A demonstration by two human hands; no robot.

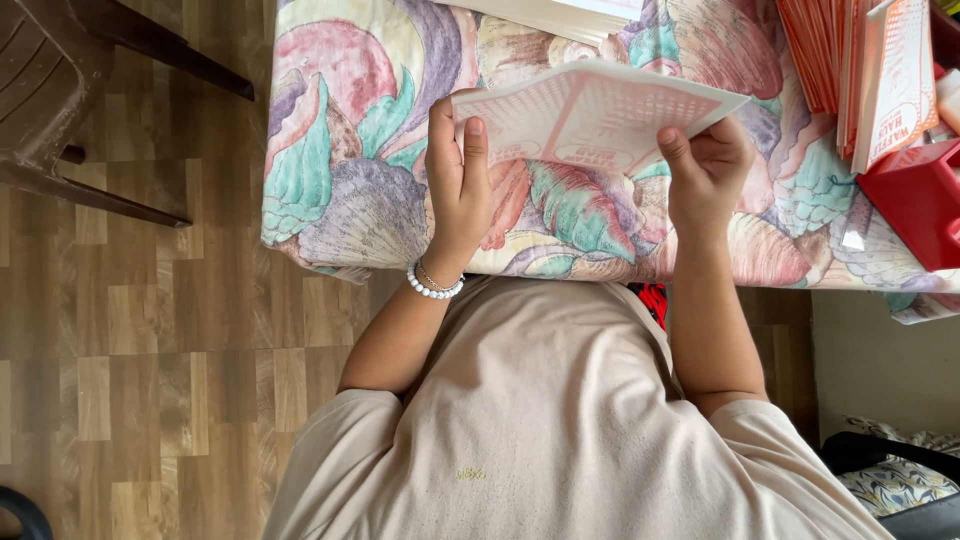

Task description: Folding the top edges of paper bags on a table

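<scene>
A flat pale pink printed card sheet [590, 115] is lifted a little above the table, tilted toward me. My left hand [457, 170], with a white bead bracelet at the wrist, pinches the sheet's left edge. My right hand [705, 165] grips its lower right corner with fingers curled under. The table carries a cloth [345, 170] printed with large pastel shells. Both forearms reach out from my beige shirt.
A stack of orange-and-white printed sheets [870, 70] leans at the far right, beside a red plastic box [915, 200]. White sheets [560, 12] lie at the table's far edge. A brown plastic chair [50, 90] stands on the wood-pattern floor at left.
</scene>
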